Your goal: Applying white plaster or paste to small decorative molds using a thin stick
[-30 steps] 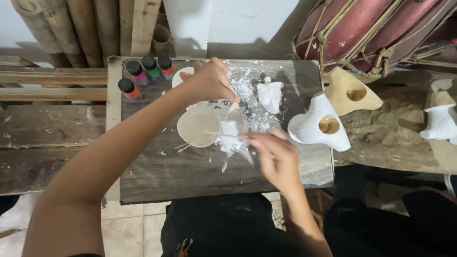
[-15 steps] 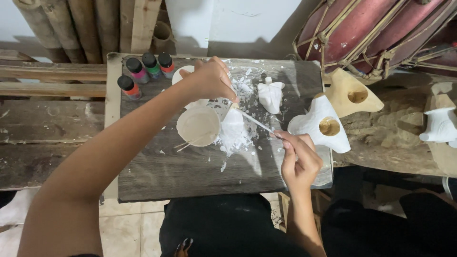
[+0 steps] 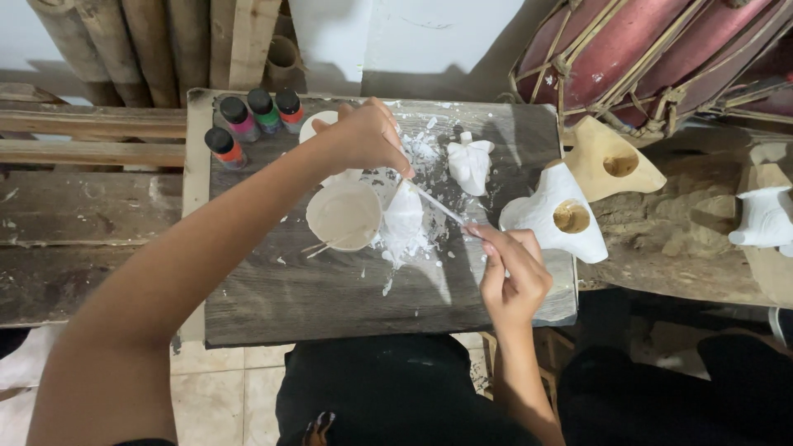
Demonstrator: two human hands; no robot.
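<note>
Dark wooden board (image 3: 330, 289) carried everything. Left hand (image 3: 368, 136) pinched the small white plaster figure (image 3: 405, 213) mid-board; right hand (image 3: 512, 268) gripped a thin brush (image 3: 438, 206) against it. Risk — bowl of white mix (image 3: 343, 215) sat just beside, an elbow nudge could tip it.

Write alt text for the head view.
A right hand brushes a small white figure steadied by the left hand on a wooden board. A bowl and paint bottles stand nearby.
</note>
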